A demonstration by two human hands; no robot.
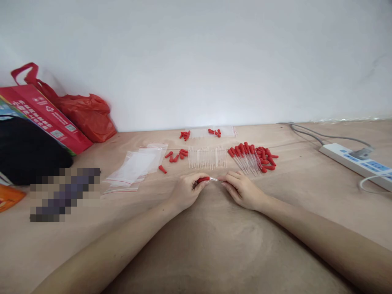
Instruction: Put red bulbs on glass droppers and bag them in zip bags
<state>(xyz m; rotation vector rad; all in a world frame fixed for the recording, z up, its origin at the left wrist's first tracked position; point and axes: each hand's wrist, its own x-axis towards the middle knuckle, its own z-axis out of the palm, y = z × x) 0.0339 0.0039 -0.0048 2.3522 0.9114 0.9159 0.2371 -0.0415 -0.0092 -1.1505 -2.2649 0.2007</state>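
Between my two hands lies a dropper, held level above the wooden table. My left hand (190, 188) pinches its red rubber bulb (203, 179). The clear tube (213, 179) runs from the bulb into the closed fingers of my right hand (240, 189). Just beyond my hands is a row of clear tubes (206, 158) without bulbs. To their right, a fan of droppers with red bulbs (245, 157) lies beside a heap of loose red bulbs (268, 159). A few more loose bulbs (175, 158) lie left of the row.
Clear zip bags (134, 165) overlap on the left. Farther back lie bags with tubes and red bulbs (214, 132). A white power strip (358, 161) with grey cords is at right. Red bags (87, 114), a black bag (30, 151) and a pixelated patch (65, 196) are at left.
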